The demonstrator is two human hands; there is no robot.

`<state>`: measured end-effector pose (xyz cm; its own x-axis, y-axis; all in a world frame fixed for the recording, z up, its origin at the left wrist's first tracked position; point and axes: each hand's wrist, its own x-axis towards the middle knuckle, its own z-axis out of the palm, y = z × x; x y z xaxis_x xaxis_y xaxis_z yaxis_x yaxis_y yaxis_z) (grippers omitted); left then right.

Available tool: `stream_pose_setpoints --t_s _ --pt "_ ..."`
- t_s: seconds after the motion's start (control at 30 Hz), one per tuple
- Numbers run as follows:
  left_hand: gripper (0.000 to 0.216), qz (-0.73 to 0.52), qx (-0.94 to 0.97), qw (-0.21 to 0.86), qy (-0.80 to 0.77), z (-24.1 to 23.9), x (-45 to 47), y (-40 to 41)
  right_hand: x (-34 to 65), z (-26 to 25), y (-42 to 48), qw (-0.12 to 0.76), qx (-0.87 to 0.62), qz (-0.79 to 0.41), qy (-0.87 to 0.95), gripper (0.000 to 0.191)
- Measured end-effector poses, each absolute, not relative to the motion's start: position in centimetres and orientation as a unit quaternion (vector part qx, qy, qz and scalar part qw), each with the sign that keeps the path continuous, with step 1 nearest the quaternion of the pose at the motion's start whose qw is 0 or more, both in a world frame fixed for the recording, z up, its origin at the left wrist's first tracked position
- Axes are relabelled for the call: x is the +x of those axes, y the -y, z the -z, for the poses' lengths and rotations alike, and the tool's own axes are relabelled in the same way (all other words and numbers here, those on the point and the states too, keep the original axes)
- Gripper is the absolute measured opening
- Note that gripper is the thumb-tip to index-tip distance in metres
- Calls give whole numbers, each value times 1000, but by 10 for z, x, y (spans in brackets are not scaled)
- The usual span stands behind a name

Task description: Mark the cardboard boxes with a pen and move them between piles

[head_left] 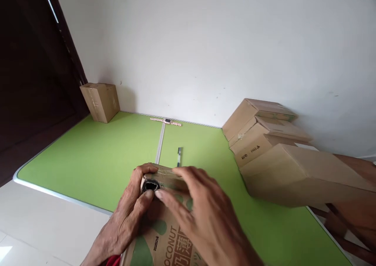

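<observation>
A printed cardboard box [164, 238] with green leaf shapes and the word COCONUT lies on the green table [96, 160] in front of me. My left hand [129, 215] grips its far left corner, fingers curled over the top edge, thumb beside a small dark object [150, 186] that I cannot make out. My right hand [205, 219] rests over the box top, fingers stretched toward that dark object, index fingertip close to it.
A pen [179, 155] lies beyond the box. A wristwatch [166, 121] lies at the far edge by the wall. A small carton [100, 100] stands at the back left; stacked cartons [264, 136] and a large one [302, 176] fill the right side.
</observation>
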<state>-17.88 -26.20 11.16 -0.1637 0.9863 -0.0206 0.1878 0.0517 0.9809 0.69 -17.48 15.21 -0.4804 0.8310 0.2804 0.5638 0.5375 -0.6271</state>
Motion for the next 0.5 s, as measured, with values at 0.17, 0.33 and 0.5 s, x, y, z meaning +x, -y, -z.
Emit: stream_pose_setpoints --t_s 0.17,0.33,0.5 --pt "53 -492 442 410 -628 -104 -187 258 -37 -140 199 283 -457 -142 831 25" --pt "54 -457 471 342 -672 -100 -201 249 -1 -138 194 407 -392 -160 809 22" --pt "71 -408 482 351 -691 -119 -189 261 77 -78 181 350 -654 -133 658 34"
